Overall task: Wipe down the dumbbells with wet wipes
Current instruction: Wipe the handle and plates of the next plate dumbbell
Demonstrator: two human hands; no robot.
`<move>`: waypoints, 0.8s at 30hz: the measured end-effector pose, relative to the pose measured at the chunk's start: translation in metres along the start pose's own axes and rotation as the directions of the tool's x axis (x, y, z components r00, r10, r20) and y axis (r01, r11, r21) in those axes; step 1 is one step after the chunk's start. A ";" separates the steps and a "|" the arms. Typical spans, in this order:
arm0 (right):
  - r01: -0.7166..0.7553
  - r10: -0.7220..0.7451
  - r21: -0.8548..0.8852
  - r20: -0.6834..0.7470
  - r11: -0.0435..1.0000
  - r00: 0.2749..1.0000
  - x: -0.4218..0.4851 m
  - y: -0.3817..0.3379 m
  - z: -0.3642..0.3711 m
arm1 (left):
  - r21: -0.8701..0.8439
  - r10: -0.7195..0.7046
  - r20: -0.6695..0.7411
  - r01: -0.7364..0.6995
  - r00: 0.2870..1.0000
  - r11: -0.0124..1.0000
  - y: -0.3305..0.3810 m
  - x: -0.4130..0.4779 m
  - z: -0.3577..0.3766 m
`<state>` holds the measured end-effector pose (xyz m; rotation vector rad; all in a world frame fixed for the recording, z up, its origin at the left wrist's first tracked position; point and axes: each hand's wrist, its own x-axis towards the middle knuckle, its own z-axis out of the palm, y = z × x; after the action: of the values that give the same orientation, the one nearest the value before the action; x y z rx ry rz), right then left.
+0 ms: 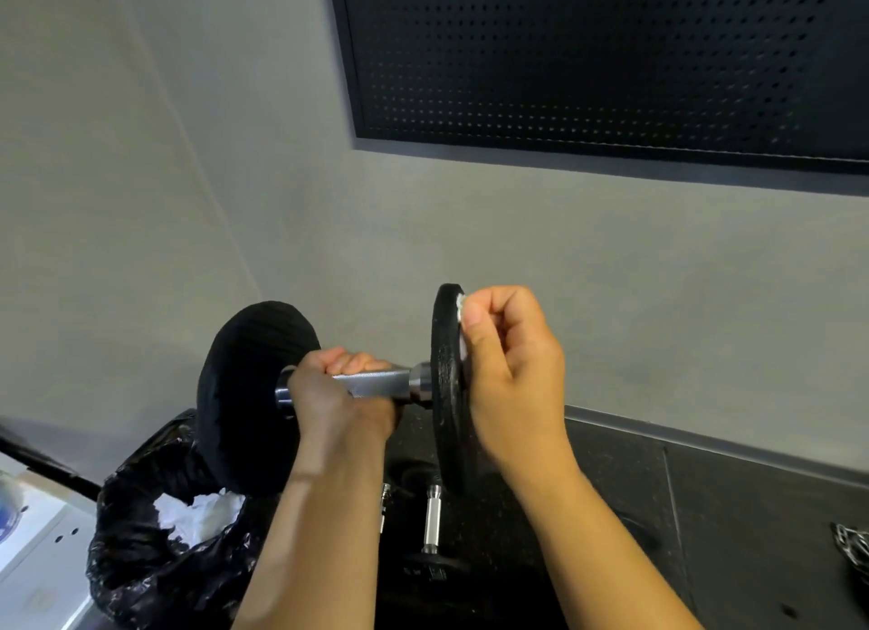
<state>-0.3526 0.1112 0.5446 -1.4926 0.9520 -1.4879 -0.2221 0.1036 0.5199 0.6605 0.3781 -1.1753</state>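
Note:
A black dumbbell (256, 394) with a knurled silver handle is held up in the air in front of a grey wall. My left hand (341, 394) grips the handle from below. My right hand (510, 375) pinches a small white wet wipe (461, 306) and presses it against the outer face of the right-hand plate (444, 394), near its top edge. Most of the wipe is hidden behind my fingers.
A black bin bag (155, 545) with crumpled white wipes (197, 512) stands at lower left. Another dumbbell (432, 519) lies on the dark floor below. A black perforated panel (611, 55) hangs on the wall. A white box (33, 530) sits at the far left, a metal chain (853, 549) at the right edge.

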 end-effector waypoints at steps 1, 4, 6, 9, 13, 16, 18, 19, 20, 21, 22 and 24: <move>0.007 -0.007 -0.024 -0.004 1.000 1.000 0.007 0.002 -0.001 | -0.005 -0.011 0.000 0.011 1.000 1.000 -0.003 -0.003 0.000; -0.041 0.039 -0.115 -0.015 0.993 0.999 0.027 0.017 -0.005 | -0.007 -0.024 -0.005 0.024 1.000 1.000 -0.006 -0.009 -0.001; -0.090 0.086 -0.168 -0.027 0.982 0.996 0.037 0.029 -0.008 | -0.024 -0.057 -0.004 0.057 0.998 0.998 -0.008 -0.012 0.000; -0.156 0.149 -0.231 -0.045 0.960 0.988 0.042 0.049 -0.014 | -0.037 -0.054 -0.009 0.053 0.999 0.998 -0.011 -0.016 0.003; -0.233 0.231 -0.280 -0.043 0.931 0.972 0.018 0.071 -0.026 | -0.081 -0.047 -0.049 0.043 0.998 0.996 -0.012 -0.017 0.009; -0.258 0.257 -0.258 -0.040 0.931 0.966 -0.010 0.072 -0.029 | -0.139 -0.056 -0.062 0.047 0.997 0.989 -0.011 -0.014 0.012; -0.249 0.247 -0.208 -0.037 0.946 0.968 -0.025 0.065 -0.029 | -0.137 -0.053 -0.063 0.044 0.997 0.990 -0.011 -0.012 0.012; -0.238 0.235 -0.182 -0.035 0.954 0.971 -0.030 0.061 -0.029 | -0.142 -0.052 -0.068 0.041 0.996 0.989 -0.011 -0.012 0.011; -0.224 0.222 -0.158 -0.031 0.962 0.975 -0.036 0.056 -0.028 | -0.136 -0.050 -0.076 0.039 0.996 0.990 -0.011 -0.012 0.010; -0.205 0.204 -0.138 -0.022 0.969 0.979 -0.039 0.051 -0.028 | -0.131 -0.049 -0.084 0.037 0.995 0.991 -0.011 -0.011 0.009; -0.180 0.180 -0.118 -0.008 0.977 0.984 -0.041 0.046 -0.027 | -0.127 -0.047 -0.088 0.036 0.995 0.991 -0.010 -0.010 0.007; -0.116 0.119 -0.083 0.024 0.990 0.993 -0.039 0.032 -0.022 | -0.121 -0.045 -0.089 0.034 0.995 0.992 -0.010 -0.007 0.004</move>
<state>-0.3747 0.1342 0.4993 -1.4851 1.0762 -1.3546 -0.2339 0.1041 0.5247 0.6060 0.5376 -1.1528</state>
